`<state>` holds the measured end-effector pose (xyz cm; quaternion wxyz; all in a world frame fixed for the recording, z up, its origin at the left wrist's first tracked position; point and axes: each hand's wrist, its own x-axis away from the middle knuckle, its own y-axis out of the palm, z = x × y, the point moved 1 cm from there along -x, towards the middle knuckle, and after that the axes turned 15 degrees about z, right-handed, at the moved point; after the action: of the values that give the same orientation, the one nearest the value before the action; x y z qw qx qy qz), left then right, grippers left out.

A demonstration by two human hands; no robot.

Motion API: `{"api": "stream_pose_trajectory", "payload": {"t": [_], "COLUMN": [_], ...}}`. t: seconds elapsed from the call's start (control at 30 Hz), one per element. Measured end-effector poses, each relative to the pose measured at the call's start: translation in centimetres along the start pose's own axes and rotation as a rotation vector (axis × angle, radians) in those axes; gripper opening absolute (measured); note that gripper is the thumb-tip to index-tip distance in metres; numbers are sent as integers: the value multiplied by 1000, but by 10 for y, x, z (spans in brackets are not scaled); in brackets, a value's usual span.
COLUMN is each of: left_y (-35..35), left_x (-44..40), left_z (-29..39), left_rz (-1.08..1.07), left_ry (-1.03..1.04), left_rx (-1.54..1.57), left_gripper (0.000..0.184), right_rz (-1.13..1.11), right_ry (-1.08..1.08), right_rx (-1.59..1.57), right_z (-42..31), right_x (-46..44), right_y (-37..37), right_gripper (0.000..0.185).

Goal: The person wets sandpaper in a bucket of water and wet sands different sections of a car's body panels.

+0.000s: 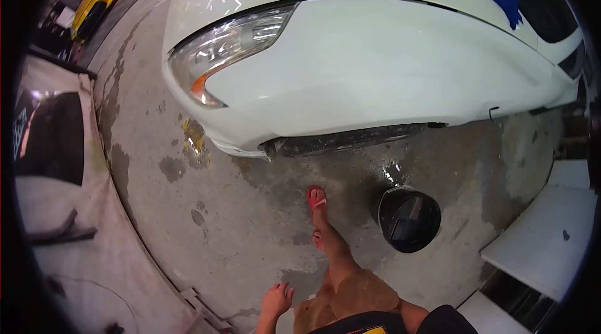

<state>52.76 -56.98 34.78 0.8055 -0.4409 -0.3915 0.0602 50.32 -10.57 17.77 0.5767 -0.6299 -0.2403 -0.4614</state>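
At the bottom of the head view, my left hand [277,300] hangs beside the brown shorts, its fingers apart and nothing in it. My right hand is hidden; only part of that arm shows near the dark shirt. Ahead stands a white car [350,61], with its headlight [235,49] at the upper left. A blue cloth [502,1] lies on the car near the windshield. On the wet floor, to the right of my feet, is a black bucket [410,220] with something dark inside that I cannot make out.
A pale covered surface with a dark panel [53,137] runs along the left. White panels [541,240] are at the lower right. A yellow car [99,2] is far off at the upper left. Wet patches mark the concrete floor [244,234].
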Motion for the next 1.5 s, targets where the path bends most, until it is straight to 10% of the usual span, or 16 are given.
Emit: {"api": "stream_pose_trajectory", "payload": {"t": [0.47,0.73,0.93,1.5], "left_y": [-114,-115,-117,-77], "left_x": [-259,-368,-392,-390], "left_z": [-78,-195,-281,-380], "left_rz": [-28,-443,-742,-733], "left_ry": [120,48,8,-235], "left_rx": [-40,-154,-274,126], "left_gripper": [33,46,68,54], "right_rz": [-105,49,147,146], "right_ry": [223,513,745,922], "right_rx": [-125,-197,-126,144], "right_z": [-163,-223,-235,-265], "right_x": [99,161,252,389], "right_y": [13,13,-6,-86], "right_gripper": [49,49,49,49]}}
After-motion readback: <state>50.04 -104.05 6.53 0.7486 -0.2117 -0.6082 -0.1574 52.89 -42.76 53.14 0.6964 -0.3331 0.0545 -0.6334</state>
